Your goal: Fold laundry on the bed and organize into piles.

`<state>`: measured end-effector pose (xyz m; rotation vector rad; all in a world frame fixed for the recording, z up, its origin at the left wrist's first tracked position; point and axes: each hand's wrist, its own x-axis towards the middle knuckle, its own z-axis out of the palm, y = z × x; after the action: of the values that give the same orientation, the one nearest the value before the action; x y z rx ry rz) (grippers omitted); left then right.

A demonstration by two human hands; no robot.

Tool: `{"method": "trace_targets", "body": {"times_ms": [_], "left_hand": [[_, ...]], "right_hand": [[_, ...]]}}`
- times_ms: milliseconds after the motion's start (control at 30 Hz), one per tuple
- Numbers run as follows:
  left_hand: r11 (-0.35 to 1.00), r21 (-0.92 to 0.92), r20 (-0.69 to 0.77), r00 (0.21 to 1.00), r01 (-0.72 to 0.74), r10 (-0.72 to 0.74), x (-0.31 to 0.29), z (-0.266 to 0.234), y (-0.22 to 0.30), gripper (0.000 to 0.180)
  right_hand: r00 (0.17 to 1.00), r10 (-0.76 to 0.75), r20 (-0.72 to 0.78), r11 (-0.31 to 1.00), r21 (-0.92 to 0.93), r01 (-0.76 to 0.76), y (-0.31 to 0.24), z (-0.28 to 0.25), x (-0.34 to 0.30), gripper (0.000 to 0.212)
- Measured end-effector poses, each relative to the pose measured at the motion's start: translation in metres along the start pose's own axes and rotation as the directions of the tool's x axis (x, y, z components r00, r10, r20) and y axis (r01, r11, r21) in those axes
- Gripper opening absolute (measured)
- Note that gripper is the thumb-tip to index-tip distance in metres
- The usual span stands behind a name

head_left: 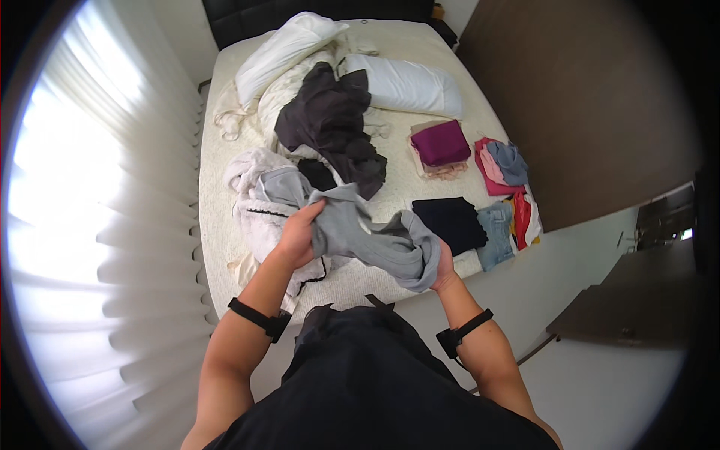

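Observation:
A grey knit garment hangs stretched between my two hands above the near part of the bed. My left hand is closed on it at one side, thumb on top. On the other side my right hand grips its bunched end, with most of the fingers hidden behind the cloth. More grey cloth trails from the left hand over a fluffy white garment with dark trim. Just beyond lies a heap of dark clothing. Close to the right hand rests a folded black garment.
Two white pillows lie toward the headboard. Folded purple cloth tops a pile at the right, beside pink and blue folded clothes and folded jeans. Curtains hang at the left; a brown panel stands at the right.

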<state>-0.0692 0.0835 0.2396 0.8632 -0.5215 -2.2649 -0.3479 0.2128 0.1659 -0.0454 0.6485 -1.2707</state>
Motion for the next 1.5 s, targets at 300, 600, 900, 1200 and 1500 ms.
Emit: {"method": "trace_targets", "body": {"times_ms": [300, 600, 900, 1200, 1500], "left_hand": [[0.995, -0.099, 0.046, 0.999, -0.016, 0.021, -0.02, 0.005, -0.021, 0.045], [0.994, 0.08, 0.39, 0.92, -0.078, 0.041, -0.019, 0.049, -0.033, 0.036], [0.915, 0.4, 0.346, 0.933, -0.052, -0.098, -0.015, 0.124, -0.075, 0.062], [0.658, 0.752, 0.064, 0.991, 0.03, -0.117, -0.009, 0.125, -0.051, 0.057], [0.813, 0.572, 0.198, 0.942, 0.112, -0.27, -0.012, 0.123, -0.025, 0.046]], "right_hand": [[0.958, -0.011, 0.285, 0.964, 0.258, -0.065, -0.039, -0.009, -0.038, 0.049], [0.984, 0.029, 0.175, 0.98, 0.191, -0.063, -0.054, -0.053, -0.035, 0.042], [0.969, -0.244, -0.028, 0.628, -0.767, 0.136, -0.042, -0.09, -0.034, 0.051], [0.758, -0.648, 0.074, -0.044, -0.997, 0.059, -0.057, -0.102, -0.018, 0.017], [0.93, -0.323, 0.173, 0.173, -0.956, 0.238, -0.094, -0.009, -0.033, 0.04]]}}
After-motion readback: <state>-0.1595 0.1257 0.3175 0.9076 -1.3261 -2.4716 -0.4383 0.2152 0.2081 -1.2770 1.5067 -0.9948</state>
